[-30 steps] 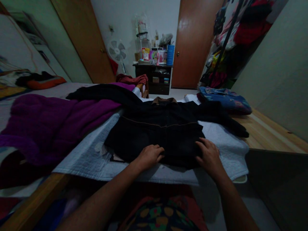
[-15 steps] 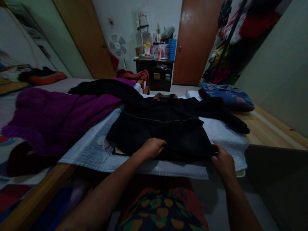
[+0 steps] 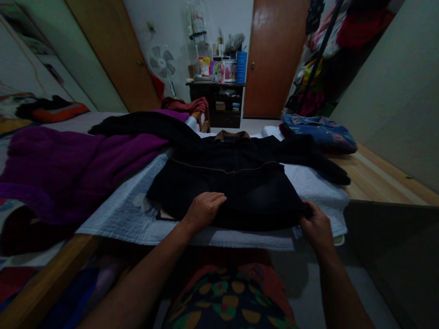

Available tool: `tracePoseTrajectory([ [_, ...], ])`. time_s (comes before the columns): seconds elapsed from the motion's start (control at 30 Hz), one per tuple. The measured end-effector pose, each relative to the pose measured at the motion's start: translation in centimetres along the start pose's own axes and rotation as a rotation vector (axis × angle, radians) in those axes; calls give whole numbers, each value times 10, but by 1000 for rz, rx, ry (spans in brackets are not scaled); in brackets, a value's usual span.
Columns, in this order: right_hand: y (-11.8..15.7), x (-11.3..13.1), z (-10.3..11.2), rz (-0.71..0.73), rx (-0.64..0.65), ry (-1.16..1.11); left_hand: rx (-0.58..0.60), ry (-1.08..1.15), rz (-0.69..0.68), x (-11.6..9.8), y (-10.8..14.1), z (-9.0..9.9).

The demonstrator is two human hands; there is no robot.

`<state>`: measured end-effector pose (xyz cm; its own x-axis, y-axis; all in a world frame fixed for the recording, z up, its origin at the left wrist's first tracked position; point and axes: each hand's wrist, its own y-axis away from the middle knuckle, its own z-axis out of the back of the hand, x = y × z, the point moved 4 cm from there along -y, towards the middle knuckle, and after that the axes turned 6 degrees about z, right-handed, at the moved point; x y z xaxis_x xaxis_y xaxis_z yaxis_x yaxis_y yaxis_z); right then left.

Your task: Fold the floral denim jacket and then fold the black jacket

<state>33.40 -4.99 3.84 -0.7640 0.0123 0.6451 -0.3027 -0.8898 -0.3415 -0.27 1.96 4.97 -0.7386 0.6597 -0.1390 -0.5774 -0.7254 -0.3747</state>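
A black jacket (image 3: 219,183) with a brown collar and brown piping across its front lies spread face up, its sleeves stretched to both sides. On its lower front rests my left hand (image 3: 204,209), fingers extended over the cloth rather than wrapped round it. The jacket's lower right corner is pinched between the thumb and fingers of my right hand (image 3: 315,224). Under the jacket is a light blue quilted cloth (image 3: 126,214) covering the work surface.
To the left, purple clothing (image 3: 82,167) lies on a bed, partly under the jacket's sleeve. A folded denim garment (image 3: 318,132) sits at the right on a wooden surface (image 3: 384,178). A wooden bed rail (image 3: 51,278) runs at lower left. Farther back stand a fan (image 3: 163,64) and dark shelf (image 3: 219,107).
My left hand has slid slightly left over the jacket. The right hand keeps its pinch on the corner, and the hem there looks straighter. The whole view has shifted a little.
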Motion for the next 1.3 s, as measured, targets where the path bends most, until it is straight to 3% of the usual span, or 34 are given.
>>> tracePoseTrajectory([
  [0.1, -5, -6, 27, -77, -210, 63, -9, -25, -44, -8, 7, -5],
  [0.17, -7, -12, 32, -88, -247, 102, 11, -29, -51, -14, 10, -9],
  [0.27, -9, -19, 23, -7, -187, 142, 100, 0, -10, -23, 13, -17],
  [0.43, -7, -22, 6, 249, -7, 142, 236, 129, 89, -27, 12, -24],
  [0.57, -8, -28, 11, 234, -20, 143, 232, 144, 101, -26, 7, -17],
  [0.77, -11, -32, 15, 242, -42, 189, 45, 7, -7, -29, 8, -2],
  [0.9, -9, -31, 12, 263, 50, 259, 204, -7, -23, -29, 12, -15],
  [1.0, -2, -11, 10, 316, 117, 378, 293, 79, 37, -25, 13, -22],
  [1.13, 13, 47, -6, 469, 89, 342, 291, 149, 62, -24, 11, -21],
  [1.2, 22, 80, -30, 606, 209, 159, 268, 143, 67, -26, 11, -21],
  [1.3, 34, 116, -74, 692, 472, -81, 187, 94, 122, -26, 15, -19],
])
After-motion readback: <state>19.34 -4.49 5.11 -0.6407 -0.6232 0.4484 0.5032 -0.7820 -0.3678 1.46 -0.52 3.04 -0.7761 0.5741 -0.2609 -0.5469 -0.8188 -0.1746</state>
